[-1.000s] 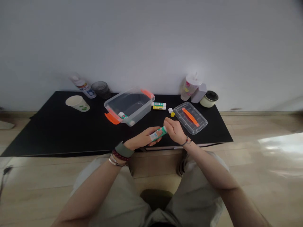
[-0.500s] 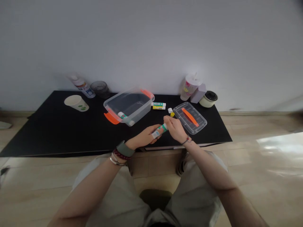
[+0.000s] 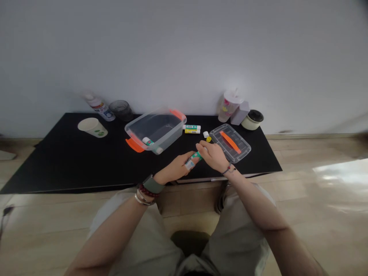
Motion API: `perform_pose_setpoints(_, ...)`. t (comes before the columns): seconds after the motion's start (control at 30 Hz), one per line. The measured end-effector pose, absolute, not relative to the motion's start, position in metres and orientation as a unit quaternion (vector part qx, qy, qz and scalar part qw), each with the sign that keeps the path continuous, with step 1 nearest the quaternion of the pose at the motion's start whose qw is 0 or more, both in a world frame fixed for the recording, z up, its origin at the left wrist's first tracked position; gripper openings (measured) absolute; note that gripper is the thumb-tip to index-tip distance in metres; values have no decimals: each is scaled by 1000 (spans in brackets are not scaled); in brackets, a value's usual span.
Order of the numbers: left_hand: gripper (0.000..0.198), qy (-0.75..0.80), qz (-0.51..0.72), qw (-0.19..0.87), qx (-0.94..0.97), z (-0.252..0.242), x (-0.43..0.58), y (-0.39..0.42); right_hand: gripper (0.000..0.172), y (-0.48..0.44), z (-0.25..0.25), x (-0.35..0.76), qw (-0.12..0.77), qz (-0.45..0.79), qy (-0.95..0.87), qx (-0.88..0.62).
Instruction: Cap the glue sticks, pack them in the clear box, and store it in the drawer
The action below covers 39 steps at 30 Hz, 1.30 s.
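Observation:
My left hand and my right hand both grip one green and white glue stick over the front of the black table. The left fingers wrap its lower end; the right fingers pinch its upper end. Behind them stands a clear plastic box with orange handles, holding another glue stick. Two more glue sticks lie right of the box. A white cap and a yellow cap sit just beyond my right hand. The clear lid with an orange handle lies to the right.
A paper cup, a tilted bottle and a dark glass stand at the back left. A lidded drink cup, a pale box and a small bowl are at the back right. My knees are below the table edge.
Both hands with the glue stick have drifted slightly up and away toward the caps. The right fingers have shifted on the stick's upper end.

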<state>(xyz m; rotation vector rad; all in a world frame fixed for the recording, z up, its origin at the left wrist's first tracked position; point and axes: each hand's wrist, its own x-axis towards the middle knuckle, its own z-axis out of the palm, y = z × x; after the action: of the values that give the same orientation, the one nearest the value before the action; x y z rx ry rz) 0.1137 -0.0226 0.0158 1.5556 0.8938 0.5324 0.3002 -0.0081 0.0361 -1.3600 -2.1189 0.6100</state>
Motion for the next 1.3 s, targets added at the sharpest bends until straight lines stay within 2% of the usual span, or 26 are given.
perform_pose_setpoints(0.1,49,280,182,717,612,21,109,-24,31,-14,43,310,305,248,-837,-381)
perform_pose_setpoints(0.17,51,246,168,739,605,25,108,-27,29,-19,46,312,309,231,-850,-359)
perform_pose_setpoints(0.27,48,304,184,663,659,23,111,-31,27,-20,45,306,271,200,-834,-436)
perform_pose_setpoints(0.37,38,419,217,506,722,15,116,-31,26,-13,37,299,216,204,-790,-536)
perform_pose_setpoints(0.43,35,457,228,470,720,9,119,-30,30,-9,32,298,205,220,-770,-563)
perform_pose_setpoints(0.47,37,453,229,501,701,7,119,-30,32,-8,31,299,215,233,-769,-554)
perform_pose_setpoints(0.6,50,312,187,743,562,14,117,-31,33,-12,36,307,310,290,-800,-424)
perform_pose_setpoints(0.7,50,266,185,781,534,22,117,-33,31,-15,42,309,329,280,-811,-395)
perform_pose_setpoints(0.77,45,318,209,720,581,22,118,-34,31,-14,41,305,301,243,-810,-440)
perform_pose_setpoints(0.93,28,472,195,418,752,3,120,-29,31,-7,28,292,163,172,-759,-606)
perform_pose_setpoints(1.03,29,466,178,365,787,-8,119,-24,31,-8,21,290,115,151,-751,-632)
perform_pose_setpoints(1.1,28,443,202,355,798,-12,118,-22,30,-10,19,291,123,145,-761,-620)
perform_pose_setpoints(1.17,27,434,246,351,792,-11,119,-22,27,-12,18,293,168,157,-772,-592)
perform_pose_setpoints(1.3,53,421,335,366,760,0,118,-24,31,-14,18,296,309,255,-784,-473)
